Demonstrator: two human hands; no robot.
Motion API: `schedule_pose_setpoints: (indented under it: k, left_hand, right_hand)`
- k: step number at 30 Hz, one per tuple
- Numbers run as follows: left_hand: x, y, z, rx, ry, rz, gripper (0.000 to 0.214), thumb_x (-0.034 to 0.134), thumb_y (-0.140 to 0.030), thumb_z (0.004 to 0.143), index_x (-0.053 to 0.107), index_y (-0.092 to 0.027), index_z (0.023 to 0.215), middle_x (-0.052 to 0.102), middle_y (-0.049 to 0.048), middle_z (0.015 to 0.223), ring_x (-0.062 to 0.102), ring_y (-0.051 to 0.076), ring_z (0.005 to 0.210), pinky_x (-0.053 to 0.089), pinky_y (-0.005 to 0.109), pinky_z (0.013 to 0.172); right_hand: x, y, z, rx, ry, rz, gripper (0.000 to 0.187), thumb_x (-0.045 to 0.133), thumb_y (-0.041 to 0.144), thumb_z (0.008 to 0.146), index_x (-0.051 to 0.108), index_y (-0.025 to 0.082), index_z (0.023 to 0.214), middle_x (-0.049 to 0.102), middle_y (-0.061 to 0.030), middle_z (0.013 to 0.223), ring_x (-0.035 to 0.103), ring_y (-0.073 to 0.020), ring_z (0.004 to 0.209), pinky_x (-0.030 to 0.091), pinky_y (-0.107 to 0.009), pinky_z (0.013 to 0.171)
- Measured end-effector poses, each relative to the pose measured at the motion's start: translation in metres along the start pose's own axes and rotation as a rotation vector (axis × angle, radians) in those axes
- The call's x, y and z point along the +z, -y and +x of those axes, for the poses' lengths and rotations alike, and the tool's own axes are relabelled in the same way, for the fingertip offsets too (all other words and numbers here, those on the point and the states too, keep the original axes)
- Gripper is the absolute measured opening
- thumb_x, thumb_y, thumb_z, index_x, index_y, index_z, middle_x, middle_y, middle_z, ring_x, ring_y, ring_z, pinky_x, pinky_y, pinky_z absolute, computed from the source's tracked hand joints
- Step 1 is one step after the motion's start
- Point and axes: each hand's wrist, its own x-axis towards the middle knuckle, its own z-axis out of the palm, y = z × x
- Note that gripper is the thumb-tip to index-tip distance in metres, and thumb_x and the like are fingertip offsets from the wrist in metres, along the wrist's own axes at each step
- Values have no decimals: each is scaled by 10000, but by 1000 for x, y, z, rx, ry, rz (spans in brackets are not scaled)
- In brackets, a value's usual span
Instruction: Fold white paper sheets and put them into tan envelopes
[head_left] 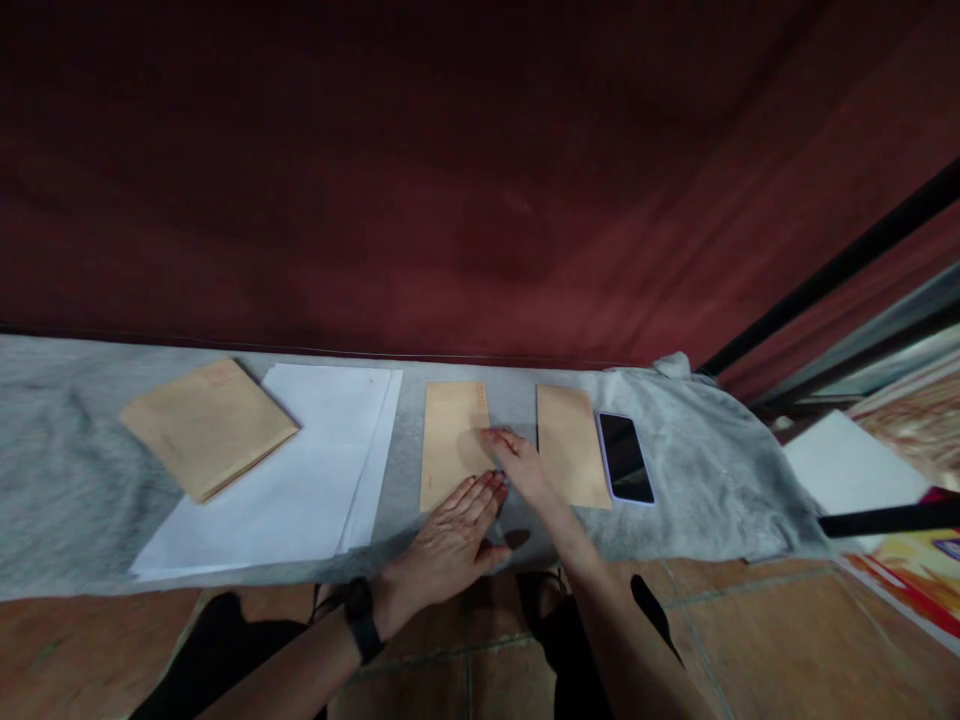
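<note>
while the left hand (pixel 452 535) lies across the lower right corner of the tan, rectangular paper envelope (pixel 448 430), fingers extended and gripping nothing, the right hand (pixel 517 462) is at the envelope's right edge, fingers curled; whether they pinch the paper cannot be told. the envelope lies on the soft grey cloth (pixel 712 460), between the overlapping white paper sheets (pixel 322 450) and a second tan paper envelope (pixel 568 440). uneven hand pressure could skew or crease the paper, and the yielding cloth could bunch beneath it. an outward swing of the right hand could displace the second envelope or the adjacent black-screened, pale-purple-edged phone (pixel 627 458).
</note>
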Motion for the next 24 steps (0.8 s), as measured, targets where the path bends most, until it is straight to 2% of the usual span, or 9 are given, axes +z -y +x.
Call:
schedule_pose_setpoints:
  k: [3, 6, 8, 12, 15, 17, 19, 21, 24]
  left_hand:
    - [0, -4, -5, -8, 16, -53, 770, 346, -630, 983, 185, -184, 1590, 277, 143, 1628, 261, 277, 1505, 187, 450, 1240]
    - [0, -2, -8, 6, 50, -96, 799, 437, -612, 958, 192, -186, 1589, 264, 152, 1629, 261, 294, 1503, 205, 465, 1236]
    - [-3, 3, -10, 20, 105, -124, 851, 535, -581, 917, 193, -184, 1588, 235, 159, 1636, 242, 302, 1508, 219, 476, 1232]
    - [-19, 16, -11, 89, 220, -249, 855, 677, -450, 840, 290, -209, 1563, 261, 122, 1633, 249, 282, 1509, 240, 472, 1230]
    - [-33, 27, -8, 118, 227, -420, 646, 659, -342, 859, 476, -247, 1471, 423, 68, 1566, 371, 255, 1459, 301, 443, 1209]
    - [-40, 34, -5, 53, 167, -530, 423, 563, -270, 920, 620, -273, 1339, 611, 34, 1410, 547, 220, 1323, 403, 399, 1144]
    - [-43, 40, -1, -67, 53, -587, 341, 463, -250, 972, 698, -279, 1217, 726, 24, 1227, 666, 195, 1142, 486, 364, 1055]
    - [-43, 46, 6, -174, -104, -569, 354, 417, -298, 1001, 693, -254, 1218, 729, 44, 1213, 675, 198, 1118, 499, 361, 1040]
    - [-36, 55, 21, -246, -290, -439, 441, 365, -373, 1024, 601, -183, 1343, 607, 91, 1408, 552, 206, 1313, 414, 378, 1141]
  right_hand:
    - [7, 2, -1, -174, 105, -268, 382, 394, 342, 1022, 686, 208, 1229, 651, -70, 1355, 574, -185, 1284, 417, -373, 1117]
    - [15, 0, 0, -205, 101, -523, 411, 427, 287, 1015, 555, 240, 1403, 517, -54, 1499, 460, -198, 1400, 313, -444, 1193]
    - [19, -2, 0, -211, 92, -667, 458, 411, 282, 1024, 461, 244, 1478, 448, -48, 1546, 415, -197, 1432, 276, -453, 1211]
    - [20, -4, -1, -225, 92, -743, 495, 386, 282, 1030, 395, 203, 1518, 383, -58, 1581, 370, -209, 1459, 254, -439, 1221]
    - [16, -3, -8, -238, 115, -767, 525, 401, 306, 1026, 365, 171, 1533, 334, -76, 1602, 323, -234, 1482, 227, -457, 1231]
    - [14, -1, -15, -248, 147, -775, 566, 416, 349, 1025, 327, 154, 1548, 292, -91, 1617, 283, -251, 1498, 203, -475, 1238]
    - [13, 0, -24, -251, 180, -772, 607, 422, 388, 1022, 291, 139, 1560, 267, -104, 1624, 253, -257, 1509, 180, -487, 1243]
    - [14, 3, -32, -251, 211, -757, 616, 414, 384, 1023, 272, 130, 1565, 251, -110, 1629, 238, -249, 1514, 163, -488, 1248]
    - [16, 7, -40, -246, 289, -705, 605, 408, 357, 1023, 264, 140, 1568, 216, -106, 1640, 225, -235, 1518, 148, -483, 1253]
